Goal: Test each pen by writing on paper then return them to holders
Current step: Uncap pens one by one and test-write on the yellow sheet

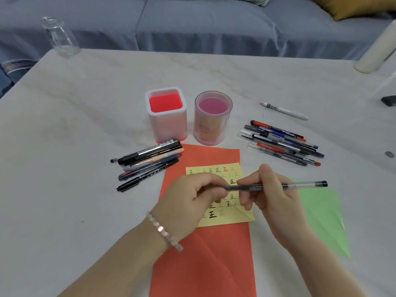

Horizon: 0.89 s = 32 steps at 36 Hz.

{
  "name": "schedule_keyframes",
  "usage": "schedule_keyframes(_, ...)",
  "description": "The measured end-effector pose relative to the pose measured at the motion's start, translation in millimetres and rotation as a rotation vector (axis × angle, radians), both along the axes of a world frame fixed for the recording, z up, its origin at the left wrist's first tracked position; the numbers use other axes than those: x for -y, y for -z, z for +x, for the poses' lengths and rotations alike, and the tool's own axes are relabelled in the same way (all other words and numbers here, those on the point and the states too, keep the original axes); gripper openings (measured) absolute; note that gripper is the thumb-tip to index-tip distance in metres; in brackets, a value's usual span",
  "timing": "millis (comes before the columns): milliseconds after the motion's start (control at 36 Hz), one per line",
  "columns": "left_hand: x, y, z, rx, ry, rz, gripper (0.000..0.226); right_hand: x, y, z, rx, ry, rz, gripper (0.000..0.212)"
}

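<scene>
Left hand [190,194] pinches the pen [300,185] at its tip end and right hand [272,198] grips the barrel, above the note [227,220]. Probably uncapping to test; next, a straight pull, then writing on a bare spot.

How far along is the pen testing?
Done: the yellow sticky note carries many test marks. In hand: left hand and right hand grip a clear plastic pen. Remaining: the square white holder and round pink holder hold no pens; left pile, right pile and white pen lie outside.
</scene>
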State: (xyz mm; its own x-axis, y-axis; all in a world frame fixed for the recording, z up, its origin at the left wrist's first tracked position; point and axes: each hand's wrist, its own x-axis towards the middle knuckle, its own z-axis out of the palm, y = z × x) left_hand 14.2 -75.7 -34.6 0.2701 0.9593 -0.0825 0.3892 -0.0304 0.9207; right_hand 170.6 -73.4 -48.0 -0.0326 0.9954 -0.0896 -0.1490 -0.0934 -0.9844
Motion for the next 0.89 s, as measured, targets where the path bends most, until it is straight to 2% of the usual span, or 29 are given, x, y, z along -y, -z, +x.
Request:
schedule_keyframes(111,-14.4,-6.9,6.4,0.315,0.063,-0.384,0.023,-4.5,-8.9,12.2,-0.02,-0.067,0.009,0.051)
schedule_keyframes(167,-18.3,-6.8,10.0,0.335,0.09,-0.443,0.022,-6.2,-11.2,15.2,0.007,-0.071,0.006,0.048)
schedule_keyframes(194,-19.1,-5.5,12.2,0.28,0.086,-0.396,0.022,-7.1,-8.4,15.5,0.004,-0.044,-0.003,0.049)
schedule_keyframes(306,-12.7,4.5,17.2,-0.119,0.022,0.042,0.013,-7.9,10.5,10.7,-0.073,0.1,-0.189,0.058)
schedule_keyframes(361,-5.8,12.3,14.5,-0.236,0.038,0.139,0.014,-9.0,15.5,10.5,-0.028,0.018,-0.253,0.048)
schedule_keyframes(417,-0.9,21.1,9.6,-0.272,-0.003,0.152,0.013,-14.8,14.0,15.7,0.187,-0.165,-0.219,0.018)
schedule_keyframes(444,0.1,24.5,6.4,-0.263,-0.05,0.129,0.013,-21.0,14.9,20.4,0.337,-0.236,-0.199,0.012)
schedule_keyframes(472,0.3,27.9,2.8,-0.251,-0.105,0.099,0.013,-29.6,19.9,28.6,0.525,-0.262,-0.165,0.029)
schedule_keyframes(500,0.1,31.2,-1.2,-0.241,-0.158,0.074,0.014,-39.3,25.2,37.0,0.721,-0.231,-0.105,0.037)
schedule_keyframes(556,-0.3,38.1,-10.5,-0.247,-0.233,0.056,0.015,-60.6,33.4,50.6,1.099,-0.064,0.06,0.034)
schedule_keyframes(583,0.2,40.9,-15.2,-0.261,-0.254,0.06,0.014,-70.0,35.1,56.0,1.227,0.008,0.119,0.034)
schedule_keyframes(639,2.2,44.9,-24.1,-0.287,-0.285,0.069,0.014,-87.0,40.3,64.1,1.351,0.039,0.151,0.031)
schedule_keyframes(750,8.8,50.7,-38.5,-0.325,-0.325,0.075,0.02,-104.3,50.3,62.6,1.57,-0.067,0.067,0.028)
schedule_keyframes(889,8.0,58.5,-57.7,-0.443,-0.414,0.192,0.014,-108.2,50.7,60.8,1.632,-0.077,0.048,0.027)
